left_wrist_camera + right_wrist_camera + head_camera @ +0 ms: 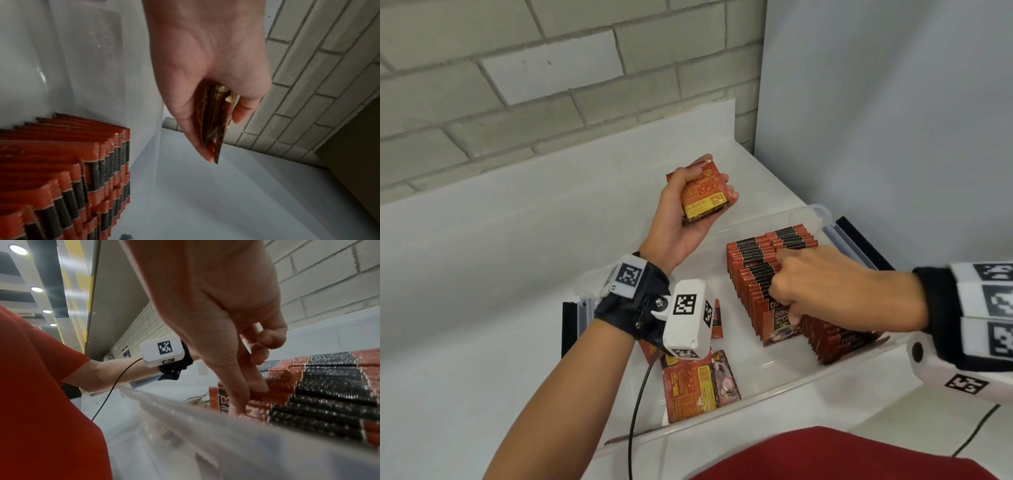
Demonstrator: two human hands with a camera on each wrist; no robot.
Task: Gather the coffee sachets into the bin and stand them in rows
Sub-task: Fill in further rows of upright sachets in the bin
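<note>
Now left hand (681, 219) grips sachet stack (703, 192) at frame centre; right hand (835, 287) pinches standing sachets (763, 270) in bin (808, 380).

Glossy foil-look sachets (774, 284), red and black, with crimped, serrated top seals. Same shiny wrap on the loose ones (698, 387) lying flat. Clear, smooth plastic bin (784, 387), a bit frosted along the rim. Matt white tabletop (482, 274), smooth. Painted brick wall (517, 85), rough and matt. Hard white plastic camera housing (688, 322) on a black cloth wrist strap (619, 315). Red cloth shirt (842, 455), soft and matt.
</note>
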